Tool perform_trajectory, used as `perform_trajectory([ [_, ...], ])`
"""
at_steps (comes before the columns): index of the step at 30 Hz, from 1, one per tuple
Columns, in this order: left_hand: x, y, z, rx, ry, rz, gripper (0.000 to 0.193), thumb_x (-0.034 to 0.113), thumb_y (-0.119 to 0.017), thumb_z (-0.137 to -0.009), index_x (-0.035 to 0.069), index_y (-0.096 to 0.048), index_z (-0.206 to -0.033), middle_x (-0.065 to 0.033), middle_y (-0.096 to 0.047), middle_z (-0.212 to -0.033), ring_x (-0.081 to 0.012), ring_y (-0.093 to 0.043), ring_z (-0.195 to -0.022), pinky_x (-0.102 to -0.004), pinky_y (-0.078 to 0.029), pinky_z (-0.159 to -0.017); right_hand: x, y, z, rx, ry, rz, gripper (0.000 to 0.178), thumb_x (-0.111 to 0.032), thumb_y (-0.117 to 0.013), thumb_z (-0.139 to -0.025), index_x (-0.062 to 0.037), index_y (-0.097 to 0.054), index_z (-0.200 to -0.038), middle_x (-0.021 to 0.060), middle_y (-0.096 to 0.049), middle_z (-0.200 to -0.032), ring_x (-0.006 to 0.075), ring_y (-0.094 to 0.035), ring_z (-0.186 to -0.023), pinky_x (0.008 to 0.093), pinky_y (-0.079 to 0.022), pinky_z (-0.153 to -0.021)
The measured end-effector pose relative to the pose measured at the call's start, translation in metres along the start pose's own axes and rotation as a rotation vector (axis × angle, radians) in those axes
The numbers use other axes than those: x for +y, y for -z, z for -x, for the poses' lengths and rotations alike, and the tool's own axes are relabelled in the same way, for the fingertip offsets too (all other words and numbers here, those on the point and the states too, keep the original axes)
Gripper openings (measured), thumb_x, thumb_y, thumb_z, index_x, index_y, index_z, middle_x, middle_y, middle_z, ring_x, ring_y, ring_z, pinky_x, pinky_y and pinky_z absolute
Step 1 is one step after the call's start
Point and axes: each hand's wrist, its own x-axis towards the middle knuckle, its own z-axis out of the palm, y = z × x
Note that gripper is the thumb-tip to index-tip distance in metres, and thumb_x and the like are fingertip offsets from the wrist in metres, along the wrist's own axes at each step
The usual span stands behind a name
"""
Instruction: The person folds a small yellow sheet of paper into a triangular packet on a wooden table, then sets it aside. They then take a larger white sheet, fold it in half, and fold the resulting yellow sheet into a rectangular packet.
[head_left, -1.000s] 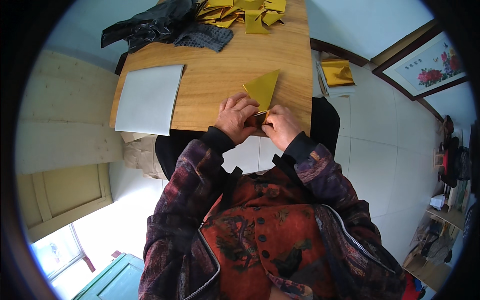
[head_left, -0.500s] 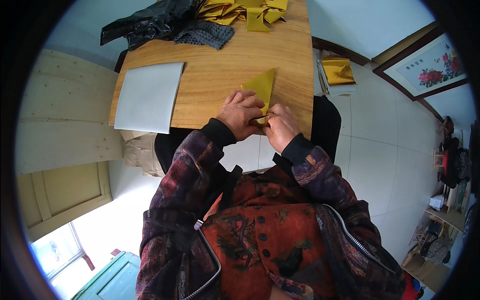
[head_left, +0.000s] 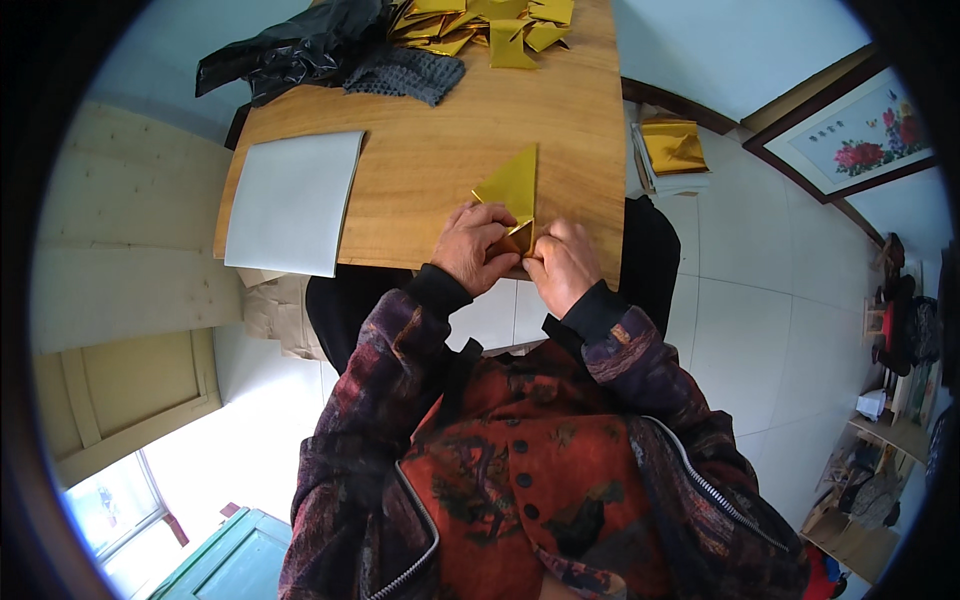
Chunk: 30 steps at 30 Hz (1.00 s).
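A sheet of shiny gold foil paper [head_left: 512,185], folded to a point at its far end, lies at the near edge of the wooden table [head_left: 420,180]. My left hand [head_left: 474,246] is closed on its near left part, fingers pressing on the fold. Opposite it, my right hand [head_left: 563,258] pinches the near right corner between thumb and fingers. A small flap of the foil stands up between the two hands. Part of the near edge is hidden under my fingertips.
White folded sheets [head_left: 295,203] lie at the table's left. At the far end are a black plastic bag [head_left: 300,50], a dark grey knit cloth [head_left: 408,75] and a pile of folded gold foil pieces [head_left: 512,42]. More gold foil [head_left: 672,147] sits on a stack beyond the right edge.
A flap at the foil's near end now stands folded up between my hands. My left fingers have slid slightly toward me, and the view has shifted a little.
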Motion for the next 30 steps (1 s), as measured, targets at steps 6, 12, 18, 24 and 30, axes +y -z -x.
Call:
perform_trajectory([
  [6, 0.0091, -0.0026, -0.0018, 0.063, 0.097, -0.021, 0.043, 0.017, -0.078, -0.069, 0.008, -0.060, -0.107, -0.0113, -0.060, -0.112, -0.0337, -0.056, -0.107, -0.0435, -0.042, -0.096, -0.0010, -0.0052, 0.0052, 0.135, 0.031, -0.069, 0.021, -0.005, -0.077, -0.070, -0.0053, -0.055, -0.071, 0.0116, -0.054, -0.093, 0.0333, -0.052, -0.091, 0.0429, -0.042, -0.077],
  [12, 0.0095, -0.0022, -0.0005, 0.074, 0.050, -0.059, 0.045, 0.018, -0.079, -0.071, 0.010, -0.062, -0.112, -0.0112, -0.061, -0.113, -0.0332, -0.056, -0.109, -0.0436, -0.042, -0.097, -0.0012, -0.0042, 0.0072, 0.124, 0.048, -0.071, 0.020, -0.008, -0.076, -0.072, -0.0057, -0.056, -0.073, 0.0103, -0.053, -0.096, 0.0324, -0.051, -0.091, 0.0432, -0.043, -0.079],
  [18, 0.0063, -0.0038, 0.0012, 0.064, 0.040, -0.065, 0.037, 0.018, -0.078, -0.071, 0.010, -0.067, -0.106, -0.0096, -0.061, -0.113, -0.0313, -0.056, -0.109, -0.0429, -0.041, -0.099, -0.0035, -0.0024, 0.0066, 0.135, 0.039, -0.090, 0.021, -0.005, -0.076, -0.070, -0.0049, -0.055, -0.070, 0.0110, -0.053, -0.094, 0.0324, -0.052, -0.090, 0.0421, -0.042, -0.077],
  [24, 0.0069, -0.0025, 0.0013, 0.053, 0.037, -0.061, 0.038, 0.018, -0.079, -0.072, 0.010, -0.068, -0.107, -0.0092, -0.061, -0.113, -0.0310, -0.056, -0.111, -0.0433, -0.040, -0.100, -0.0029, -0.0018, 0.0060, 0.137, 0.047, -0.095, 0.020, -0.004, -0.076, -0.070, -0.0049, -0.056, -0.071, 0.0102, -0.053, -0.093, 0.0319, -0.052, -0.089, 0.0422, -0.043, -0.076],
  [30, 0.0066, -0.0025, 0.0020, 0.040, 0.039, -0.052, 0.039, 0.018, -0.079, -0.073, 0.009, -0.069, -0.110, -0.0092, -0.063, -0.115, -0.0311, -0.055, -0.116, -0.0439, -0.039, -0.104, -0.0019, -0.0020, 0.0059, 0.144, 0.055, -0.090, 0.021, -0.004, -0.077, -0.070, -0.0053, -0.056, -0.071, 0.0097, -0.054, -0.092, 0.0318, -0.053, -0.088, 0.0420, -0.043, -0.076],
])
